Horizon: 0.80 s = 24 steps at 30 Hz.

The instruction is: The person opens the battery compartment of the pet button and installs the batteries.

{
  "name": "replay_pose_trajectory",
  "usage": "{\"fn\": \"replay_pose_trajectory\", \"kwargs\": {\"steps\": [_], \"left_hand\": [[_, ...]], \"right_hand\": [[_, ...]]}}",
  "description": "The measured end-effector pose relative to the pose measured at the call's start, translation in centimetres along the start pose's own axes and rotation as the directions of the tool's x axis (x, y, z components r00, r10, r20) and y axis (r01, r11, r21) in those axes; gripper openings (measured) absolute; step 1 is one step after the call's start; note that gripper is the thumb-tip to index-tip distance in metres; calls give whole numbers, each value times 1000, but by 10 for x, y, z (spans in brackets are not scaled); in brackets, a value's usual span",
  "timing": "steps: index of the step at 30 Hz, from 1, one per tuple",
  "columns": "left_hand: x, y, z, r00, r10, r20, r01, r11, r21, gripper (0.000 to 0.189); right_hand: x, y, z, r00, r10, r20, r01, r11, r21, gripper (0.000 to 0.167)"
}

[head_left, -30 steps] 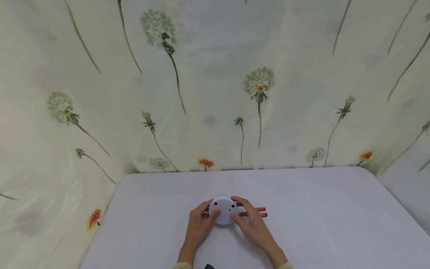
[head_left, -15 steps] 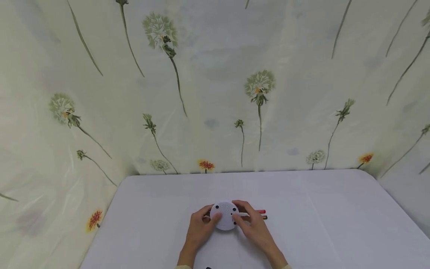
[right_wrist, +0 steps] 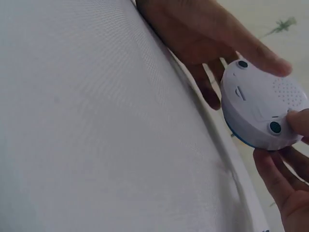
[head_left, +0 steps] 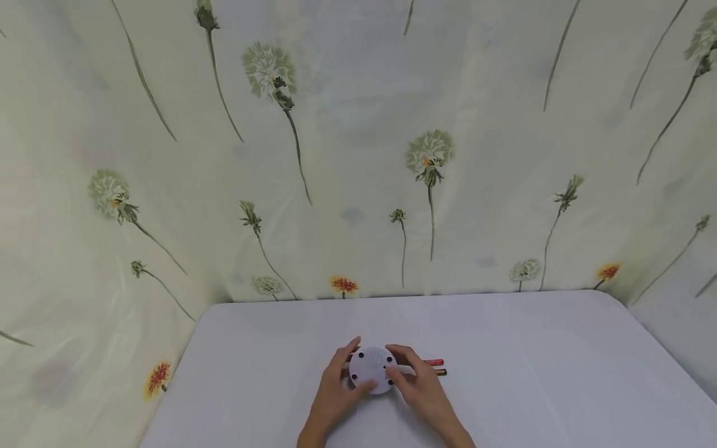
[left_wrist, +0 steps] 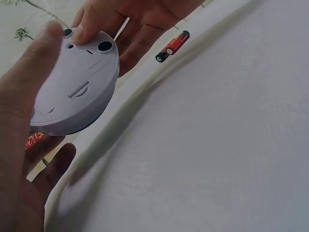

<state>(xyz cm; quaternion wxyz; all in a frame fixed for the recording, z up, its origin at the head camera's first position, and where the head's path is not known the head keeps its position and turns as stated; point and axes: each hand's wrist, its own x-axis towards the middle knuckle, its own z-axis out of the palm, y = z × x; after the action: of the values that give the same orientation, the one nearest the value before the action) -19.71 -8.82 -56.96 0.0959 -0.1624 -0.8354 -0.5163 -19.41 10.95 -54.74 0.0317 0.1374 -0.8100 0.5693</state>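
A round white plastic device is held up between both hands, its underside facing me. That underside has dark round feet, a patch of small speaker holes and a battery cover with a latch. A blue rim shows along its far edge in the right wrist view. My left hand holds the left side, thumb across the lower face and fingers behind. My right hand pinches the right side, its thumb pressing beside a small hole and its fingers behind. The device's front is hidden.
Two batteries, one red and one dark with a gold band, lie side by side on the table just beyond my right hand. A white cloth covers the table. A flower-printed curtain hangs behind and at the sides.
The device has tipped so more of its underside and feet show. My left thumb has slid down toward its lower edge, and the left index finger has lifted. The head view has tilted slightly up.
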Motion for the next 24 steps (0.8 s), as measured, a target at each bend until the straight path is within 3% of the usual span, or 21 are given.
{"fn": "replay_pose_trajectory", "kwargs": {"steps": [4,7,12,24], "left_hand": [[-2,-1,1,997,66,44,-69,994,80,111],[-2,-2,2,997,47,61,-54,991,120,119],[-3,-5,3,997,24,69,-34,988,148,119],[-2,-2,3,997,71,40,-77,981,179,113]], "right_hand": [[0,1,4,1000,7,-10,-7,1000,-25,42],[-1,-1,6,999,39,-20,-40,999,-24,39],[-2,-2,9,994,100,-37,-100,995,-13,36],[0,-1,7,990,138,-29,-140,988,-67,43]]}}
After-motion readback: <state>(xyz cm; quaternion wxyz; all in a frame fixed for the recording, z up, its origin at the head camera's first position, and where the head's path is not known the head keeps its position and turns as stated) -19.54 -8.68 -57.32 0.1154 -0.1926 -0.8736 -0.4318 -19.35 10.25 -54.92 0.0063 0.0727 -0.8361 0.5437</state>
